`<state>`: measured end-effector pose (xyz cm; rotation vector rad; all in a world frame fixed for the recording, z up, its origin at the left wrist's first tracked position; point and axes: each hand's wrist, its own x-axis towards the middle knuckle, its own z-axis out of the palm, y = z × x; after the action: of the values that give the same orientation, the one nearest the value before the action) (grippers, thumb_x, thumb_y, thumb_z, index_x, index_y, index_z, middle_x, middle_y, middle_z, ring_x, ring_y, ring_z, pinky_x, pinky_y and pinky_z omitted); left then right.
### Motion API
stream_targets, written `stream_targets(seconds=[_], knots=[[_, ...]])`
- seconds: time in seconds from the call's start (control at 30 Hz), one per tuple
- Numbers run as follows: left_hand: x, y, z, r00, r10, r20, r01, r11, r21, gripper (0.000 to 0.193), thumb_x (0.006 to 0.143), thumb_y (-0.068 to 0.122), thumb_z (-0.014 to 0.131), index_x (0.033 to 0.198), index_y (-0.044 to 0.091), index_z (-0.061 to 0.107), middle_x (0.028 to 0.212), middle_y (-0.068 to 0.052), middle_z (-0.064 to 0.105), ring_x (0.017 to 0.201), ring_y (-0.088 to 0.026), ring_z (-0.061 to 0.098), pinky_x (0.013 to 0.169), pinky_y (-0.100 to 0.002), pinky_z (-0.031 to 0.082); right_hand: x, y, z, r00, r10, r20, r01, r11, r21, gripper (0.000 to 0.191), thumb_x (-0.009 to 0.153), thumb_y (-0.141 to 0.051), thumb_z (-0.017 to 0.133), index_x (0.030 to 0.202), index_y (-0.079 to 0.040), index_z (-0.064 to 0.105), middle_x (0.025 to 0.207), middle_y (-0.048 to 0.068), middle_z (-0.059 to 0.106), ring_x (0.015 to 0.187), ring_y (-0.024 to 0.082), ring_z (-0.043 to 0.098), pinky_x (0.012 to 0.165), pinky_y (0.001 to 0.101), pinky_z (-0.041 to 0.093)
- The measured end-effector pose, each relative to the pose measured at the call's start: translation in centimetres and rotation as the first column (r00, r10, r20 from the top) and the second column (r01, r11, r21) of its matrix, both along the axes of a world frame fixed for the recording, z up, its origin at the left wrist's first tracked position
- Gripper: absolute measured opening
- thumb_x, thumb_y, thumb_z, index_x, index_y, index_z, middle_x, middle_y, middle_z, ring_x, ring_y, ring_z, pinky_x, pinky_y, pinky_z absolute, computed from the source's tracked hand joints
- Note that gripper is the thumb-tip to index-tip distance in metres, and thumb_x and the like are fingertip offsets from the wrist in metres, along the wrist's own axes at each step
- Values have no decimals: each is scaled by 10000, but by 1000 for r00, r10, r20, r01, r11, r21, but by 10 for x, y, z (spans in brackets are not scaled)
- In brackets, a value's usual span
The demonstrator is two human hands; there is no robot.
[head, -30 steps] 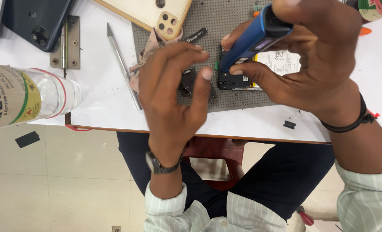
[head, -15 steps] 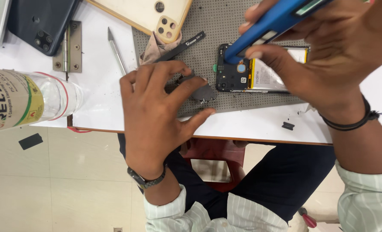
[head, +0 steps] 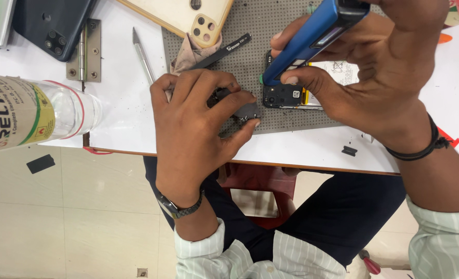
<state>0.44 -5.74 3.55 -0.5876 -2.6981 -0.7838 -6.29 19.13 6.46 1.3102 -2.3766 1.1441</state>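
My right hand point(head: 374, 77) grips a blue electric screwdriver point(head: 312, 39), its tip down on the top corner of an opened phone point(head: 291, 95) that lies on a grey work mat point(head: 250, 26). The phone's dark camera board and pale battery show. My left hand point(head: 193, 129) rests on the mat's front left part, fingertips pinching a small dark part point(head: 245, 111) just left of the phone. A black pry tool point(head: 224, 51) lies above my left fingers, over a pinkish cloth point(head: 185, 59).
A clear plastic bottle point(head: 38, 113) lies at the table's left edge. Behind it are a dark phone point(head: 51, 23), a metal hinge point(head: 87, 51), metal tweezers point(head: 142, 54) and a cream phone back point(head: 188, 15). A small black piece point(head: 349, 151) lies near the table's front edge point(head: 291, 168).
My left hand slid off the phone and down-left onto the mat, uncovering the phone, and now pinches a small dark part. The screwdriver stays on the phone's top corner.
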Motion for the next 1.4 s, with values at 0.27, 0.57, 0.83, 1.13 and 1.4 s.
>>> stream_targets(seconds=[0.27,0.57,0.83,1.13,1.4], knots=[[1,-7,4,999,-41,4,41,998,40,414,742,362,920,1087,196,766,1189,28,634,1208,-225,567,1093,-517,326,2,1,1,999,27,25,-27,999,-21,741,1115,122,684,1547,-34,102,1272,234,640,1161,274,718,1008,337,600],[9,-14,8,999,-31,-26,33,998,51,273,756,310,924,974,214,790,1200,78,632,1237,-207,571,1128,-508,325,2,3,1,999,31,-22,-30,999,26,550,1140,148,648,1475,80,217,1305,240,660,1225,288,722,1086,341,606],[5,-10,0,999,-19,-26,20,999,35,251,785,279,926,978,207,782,1199,71,625,1240,-194,567,1139,-505,327,2,-1,5,999,-7,-43,10,997,75,537,1039,148,704,1415,107,323,1183,276,678,1111,330,746,964,369,615],[1,5,-6,1000,-17,-27,18,999,30,385,754,315,912,1087,201,757,1232,24,643,1243,-255,535,1112,-538,306,1,5,-2,998,50,-25,-50,999,14,557,1135,127,643,1478,92,205,1306,216,648,1219,273,718,1082,318,601],[-8,0,-18,965,233,-118,-241,969,-60,312,921,335,877,1164,217,719,1296,57,623,1345,-226,517,1204,-528,272,3,-11,13,1000,-13,-16,14,998,54,486,992,148,716,1359,98,402,1182,273,681,1072,342,747,926,378,629]])
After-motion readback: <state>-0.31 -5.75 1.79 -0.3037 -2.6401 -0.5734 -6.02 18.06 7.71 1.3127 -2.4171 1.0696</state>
